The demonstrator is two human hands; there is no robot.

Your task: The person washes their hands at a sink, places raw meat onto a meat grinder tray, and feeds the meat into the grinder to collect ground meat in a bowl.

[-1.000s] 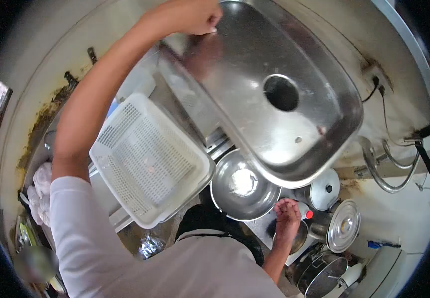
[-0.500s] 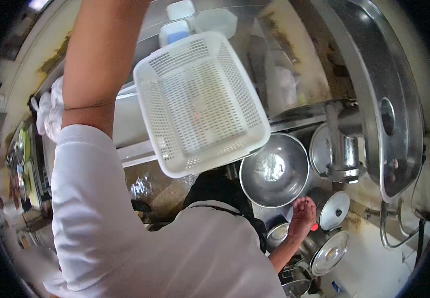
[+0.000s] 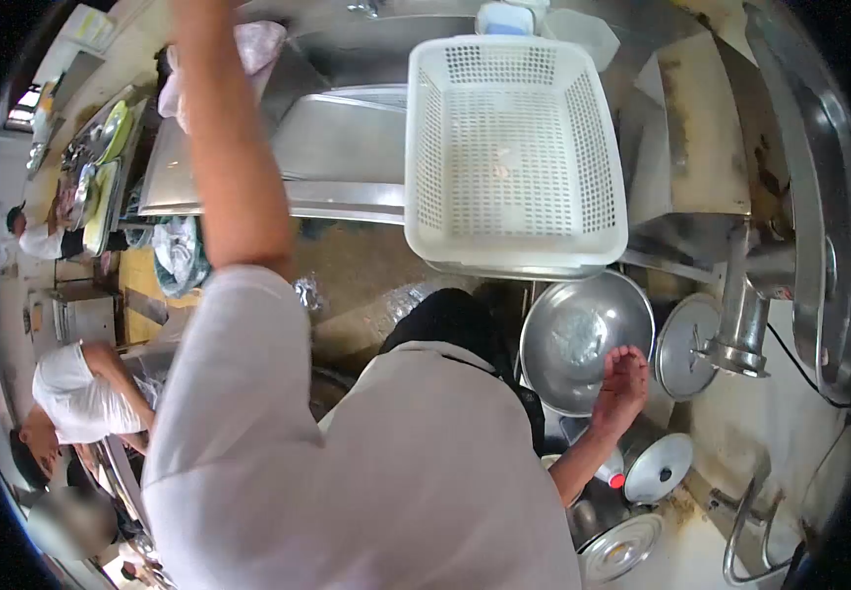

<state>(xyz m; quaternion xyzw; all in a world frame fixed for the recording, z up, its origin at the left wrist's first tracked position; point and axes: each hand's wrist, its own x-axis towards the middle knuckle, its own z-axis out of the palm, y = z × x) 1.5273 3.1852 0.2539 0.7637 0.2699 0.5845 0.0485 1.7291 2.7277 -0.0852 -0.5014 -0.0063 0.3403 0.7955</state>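
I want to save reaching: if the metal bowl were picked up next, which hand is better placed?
The right hand, probably: it overlaps the rim of the metal bowl in view, loosely curled and seemingly holding nothing; contact is unclear. The left forearm runs off the top edge, its hand unseen.

White plastic basket [image 3: 519, 138]: rectangular, perforated, open side up; small pale bit on its floor. Steel bowl [image 3: 568, 344]: round, shiny, mouth up, by the basket's near right corner; contents or glare, unclear.

There's room above the steel bowl [image 3: 555, 344]; the basket [image 3: 509, 202] blocks beyond.
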